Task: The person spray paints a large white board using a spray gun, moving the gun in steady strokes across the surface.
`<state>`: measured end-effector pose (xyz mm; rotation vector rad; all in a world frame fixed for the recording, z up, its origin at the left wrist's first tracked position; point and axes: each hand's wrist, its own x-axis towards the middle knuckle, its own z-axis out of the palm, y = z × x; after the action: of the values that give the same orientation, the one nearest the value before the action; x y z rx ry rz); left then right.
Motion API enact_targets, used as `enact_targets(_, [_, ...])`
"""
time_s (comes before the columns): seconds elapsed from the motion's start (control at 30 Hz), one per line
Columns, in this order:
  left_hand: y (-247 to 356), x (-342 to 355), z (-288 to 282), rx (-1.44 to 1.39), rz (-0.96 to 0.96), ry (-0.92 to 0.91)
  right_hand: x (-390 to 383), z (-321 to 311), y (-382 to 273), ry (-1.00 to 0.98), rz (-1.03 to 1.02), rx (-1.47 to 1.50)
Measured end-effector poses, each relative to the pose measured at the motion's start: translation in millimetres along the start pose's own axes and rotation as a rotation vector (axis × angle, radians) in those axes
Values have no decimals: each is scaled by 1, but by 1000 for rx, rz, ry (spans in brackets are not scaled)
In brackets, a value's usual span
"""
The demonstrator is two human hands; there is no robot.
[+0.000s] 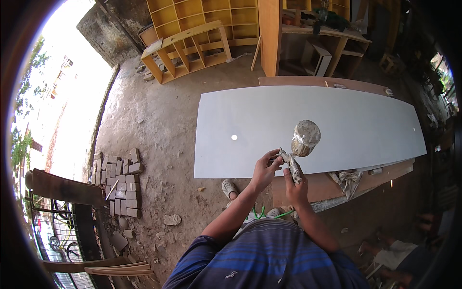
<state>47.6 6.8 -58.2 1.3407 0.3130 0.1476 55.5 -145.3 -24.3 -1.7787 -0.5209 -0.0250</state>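
A paint-crusted spray gun point(290, 165) is held over the near edge of a long white panel point(255, 113). My right hand point(297, 189) wraps round its grip. With bent fingers, my left hand point(266, 169) grasps the gun's left end; the exact part is too small to make out. Just beyond the gun is a round, paint-smeared cup point(307, 134) with a wrapped, silvery side; I cannot tell whether it is joined to the gun. A green coiled hose point(285, 214) shows between my forearms, close to my body.
Brown boards point(308, 190) lie under the white panel, with a crumpled cloth point(350, 183) on them. Stacked paving blocks point(126, 183) stand at left. Wooden shelving point(187, 53) and a cluttered workbench point(332, 33) are at the back. Another person point(397, 255) is at lower right.
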Motion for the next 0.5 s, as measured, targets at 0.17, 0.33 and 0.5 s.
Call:
enact_targets(0.17, [0, -1, 0, 3, -3, 2, -2, -1, 1, -8, 21, 2])
enact_targets(0.33, [-2, -1, 0, -1, 2, 5, -1, 0, 2, -12, 11, 12])
enact_targets(0.5, [-1, -1, 1, 5, 7, 3, -1, -1, 1, -16, 12, 10])
